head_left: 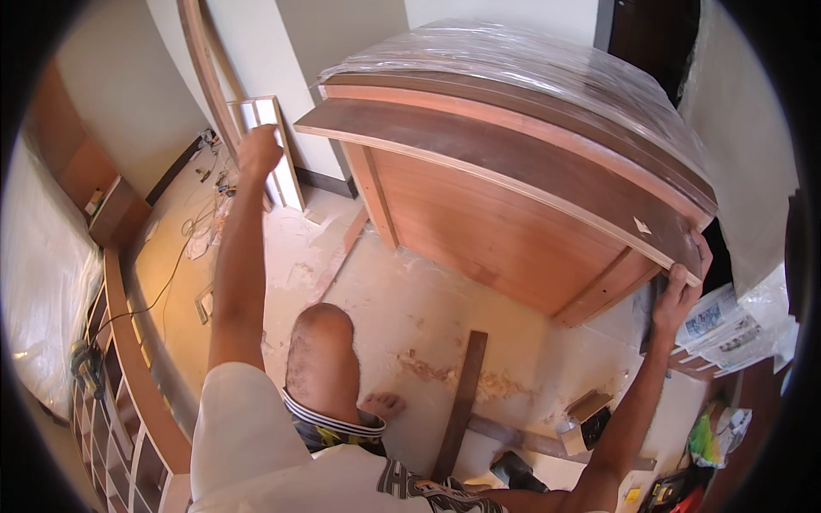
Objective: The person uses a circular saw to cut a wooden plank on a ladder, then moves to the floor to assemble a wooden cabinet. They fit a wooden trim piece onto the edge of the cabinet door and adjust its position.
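Note:
A large brown wooden cabinet point(496, 222) with a projecting top board point(479, 154) stands in front of me. My right hand point(680, 286) is closed around the right end of that board, its fingers at the front edge and the corner. My left hand point(259, 151) is raised in a fist at the far left, off the board's left end. Whatever it may hold is hidden. Behind that fist, tall wooden strips point(209, 77) and a white framed panel point(286, 167) lean at the wall.
Clear plastic film point(513, 60) covers the cabinet's rear top. On the floor lie a dark wooden strip point(462, 402), wood shavings point(496, 385), an open cardboard box point(586, 419) and cables point(175, 274). A wooden frame with compartments point(141, 389) and a power tool point(87, 368) are at left.

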